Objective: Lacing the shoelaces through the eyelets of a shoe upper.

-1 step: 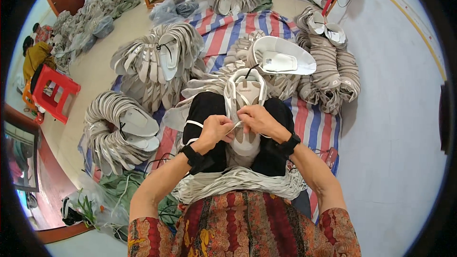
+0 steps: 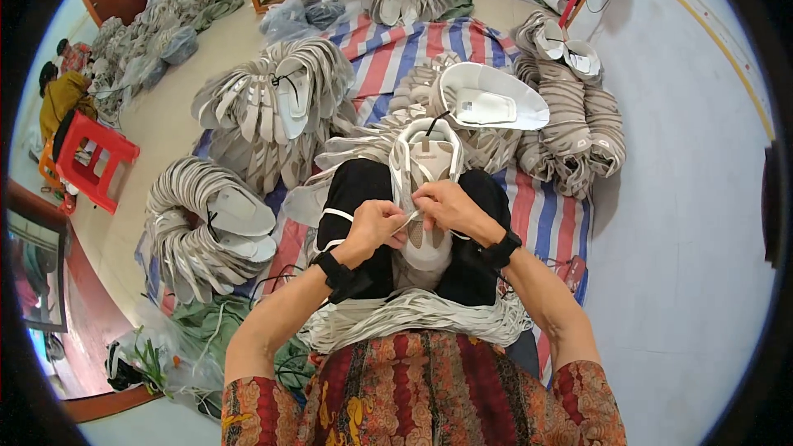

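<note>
A beige and white shoe upper (image 2: 427, 254) rests between my black-trousered knees, its toe toward me. My left hand (image 2: 380, 225) is closed in a pinch at the upper's left side, gripping a white shoelace (image 2: 410, 219). Over the lace openings, my right hand (image 2: 450, 210) has its fingers closed on the same lace from the other side. Its fingertips hide the exact spot where the lace meets the upper. A bundle of white laces (image 2: 413, 320) lies across my lap, and a black cord (image 2: 436, 121) loops at the upper's far end.
Tied bundles of shoe uppers stand at the left (image 2: 211, 223), far left (image 2: 277, 95) and right (image 2: 570, 120) on a striped sheet (image 2: 541, 227). Another upper (image 2: 494, 99) lies just beyond my knees. A red stool (image 2: 97, 161) and a seated person (image 2: 64, 99) are at the left.
</note>
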The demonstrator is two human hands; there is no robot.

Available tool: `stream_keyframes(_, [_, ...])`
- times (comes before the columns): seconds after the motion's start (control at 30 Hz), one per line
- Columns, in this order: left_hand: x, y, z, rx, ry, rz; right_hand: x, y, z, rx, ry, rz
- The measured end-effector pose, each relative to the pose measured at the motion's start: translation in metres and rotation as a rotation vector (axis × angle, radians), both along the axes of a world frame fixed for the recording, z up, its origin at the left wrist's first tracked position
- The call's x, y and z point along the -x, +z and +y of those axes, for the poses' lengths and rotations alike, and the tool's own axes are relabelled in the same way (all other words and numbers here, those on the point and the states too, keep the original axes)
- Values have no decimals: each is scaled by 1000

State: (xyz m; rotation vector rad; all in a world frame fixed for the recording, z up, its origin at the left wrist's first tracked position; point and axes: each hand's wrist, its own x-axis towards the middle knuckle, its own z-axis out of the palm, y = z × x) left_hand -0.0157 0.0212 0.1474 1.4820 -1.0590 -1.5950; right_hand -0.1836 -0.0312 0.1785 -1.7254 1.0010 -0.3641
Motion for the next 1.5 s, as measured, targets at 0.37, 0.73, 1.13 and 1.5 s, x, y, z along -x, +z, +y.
stream_keyframes(0.37, [9, -4, 6, 167, 2, -235, 6, 5, -5, -135, 94, 66])
stream_keyframes(0.73, [17, -10, -1, 202, 2, -285, 10, 8, -1, -180, 142, 37])
stream_keyframes(1.13, [-8, 20, -16, 822, -392, -857, -5, -5, 35, 936, -58, 261])
stream_keyframes(1.5, [-20, 19, -56, 858, -757, -773, -4, -20, 11, 813, -1, 144])
